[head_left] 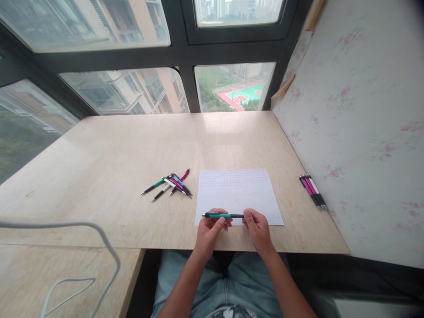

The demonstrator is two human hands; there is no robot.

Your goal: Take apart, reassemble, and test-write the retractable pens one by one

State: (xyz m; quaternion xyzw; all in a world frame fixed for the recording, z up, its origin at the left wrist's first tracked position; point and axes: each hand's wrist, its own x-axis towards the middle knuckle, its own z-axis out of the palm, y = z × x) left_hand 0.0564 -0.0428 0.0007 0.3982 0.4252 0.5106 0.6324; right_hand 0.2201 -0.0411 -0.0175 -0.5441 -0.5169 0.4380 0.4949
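A green and black pen (222,215) lies level between my two hands, just over the near part of a white sheet of paper (238,194). My left hand (212,225) is closed around its green barrel, thumb in front and fingers behind. The dark tip end is pinched by the fingertips of my right hand (256,225). Rows of small writing run across the top of the sheet. To the left of the paper is a loose pile of several pens (174,183), in green, white, blue, pink and black.
Several pens (313,191), purple, pink and white with black grips, lie side by side against the flowered wall (364,154) at the right. A grey cable (109,243) loops over the left front. Windows (235,88) stand behind the marbled tabletop (115,154).
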